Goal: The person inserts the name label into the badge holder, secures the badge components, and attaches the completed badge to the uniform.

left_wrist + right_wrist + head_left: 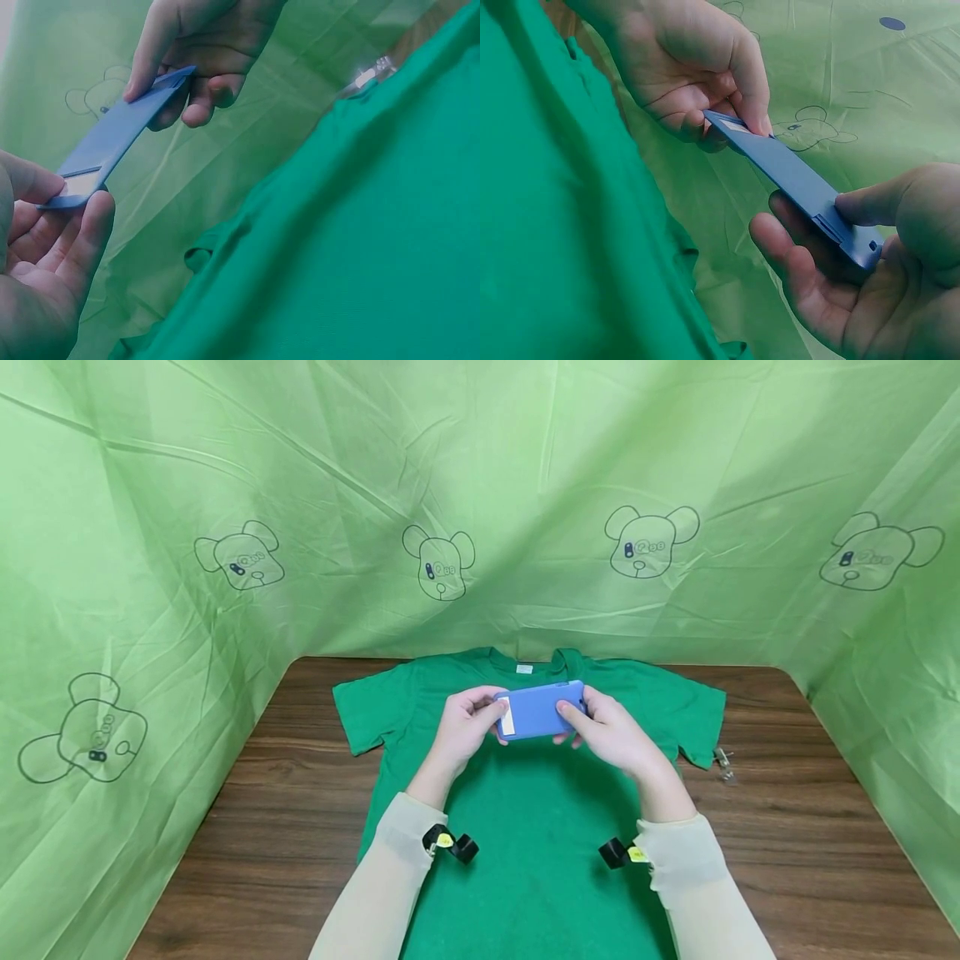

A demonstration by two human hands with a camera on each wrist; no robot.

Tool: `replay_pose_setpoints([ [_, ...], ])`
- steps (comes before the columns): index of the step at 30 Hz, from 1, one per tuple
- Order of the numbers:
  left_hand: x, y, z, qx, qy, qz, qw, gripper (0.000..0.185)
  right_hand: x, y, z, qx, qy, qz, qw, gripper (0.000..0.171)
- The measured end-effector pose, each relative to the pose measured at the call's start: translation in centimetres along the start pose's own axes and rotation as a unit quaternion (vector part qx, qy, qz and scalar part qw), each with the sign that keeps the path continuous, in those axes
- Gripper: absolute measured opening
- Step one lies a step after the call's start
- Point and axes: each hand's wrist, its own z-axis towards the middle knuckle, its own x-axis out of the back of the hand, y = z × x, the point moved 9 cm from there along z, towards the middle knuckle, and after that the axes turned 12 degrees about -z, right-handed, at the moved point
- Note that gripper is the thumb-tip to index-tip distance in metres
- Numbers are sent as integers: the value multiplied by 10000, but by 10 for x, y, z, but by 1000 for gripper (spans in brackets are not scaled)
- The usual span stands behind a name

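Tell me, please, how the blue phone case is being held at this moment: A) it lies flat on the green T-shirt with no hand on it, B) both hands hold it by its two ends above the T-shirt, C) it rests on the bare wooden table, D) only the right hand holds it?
B: the left hand and the right hand each pinch one end of the blue phone case, raised above the green T-shirt.

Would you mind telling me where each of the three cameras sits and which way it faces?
Head: worn on the head, looking forward and down at the table; both sleeves, left hand and right hand hold a blue phone case over a green T-shirt.
Left wrist: on the left wrist, looking along the palm towards the right hand.
Right wrist: on the right wrist, looking towards the left hand.
Shared: both wrist views show the case, both hands, the shirt.
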Motion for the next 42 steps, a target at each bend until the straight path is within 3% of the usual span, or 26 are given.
replay_pose_setpoints([
  [9, 0, 1, -1, -2, 50, -16, 10000, 22, 2, 0, -1, -50, 52, -52, 10000, 38],
  [20, 1, -1, 0, -74, 81, 170, 9998, 22, 5, -7, -4, 16, 248, -630, 9977, 37],
  [32, -1, -1, -1, -6, 40, 57, 10000, 23, 5, -7, -3, -26, 190, -553, 9983, 40],
  [42, -6, -2, -1, 125, -312, 17, 9994, 28, 3, -5, -2, -100, 182, -477, 9986, 39],
])
